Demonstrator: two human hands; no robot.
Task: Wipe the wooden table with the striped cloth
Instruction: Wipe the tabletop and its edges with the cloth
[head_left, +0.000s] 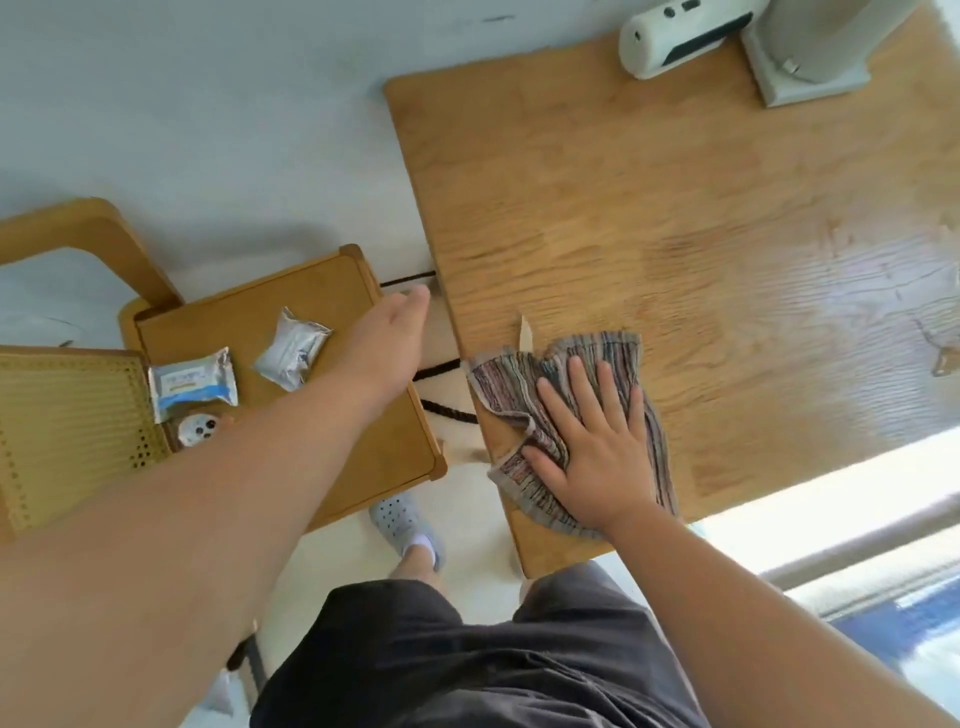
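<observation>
- Right now the right hand (592, 447) lies flat, fingers spread, palm down on the striped cloth (566, 415); not a grip, just pressing it to the wood, which suits a sliding wipe.
- Cloth sits bunched at the near-left corner of the wooden table (675, 218), one edge just at the table's left rim; likely the stroke covers the edge strip.
- Left hand (400, 322) reaches out over the gap btwn table and a lower wooden side stand (363, 447), fingers together & extended, holding nothing visible; prob. for balance, though whether it touches the table edge can't be told.
- Two foil packets (293, 356) and a small white round item (200, 428) rest on the stand, well apart from the cloth, so clear of the wipe.
- White device (680, 36) and a grey base (800, 57) stand at the far edge, cut off by the frame; what they are is unclear.
- Table's right side washes out in glare, so wet vs. dry patches are hard to judge.
- Small pale tag (525, 338) pokes up just beyond the cloth; unclear if it's part of it.
- Dark cords (441, 366) run under the table's left edge; ends hidden.
</observation>
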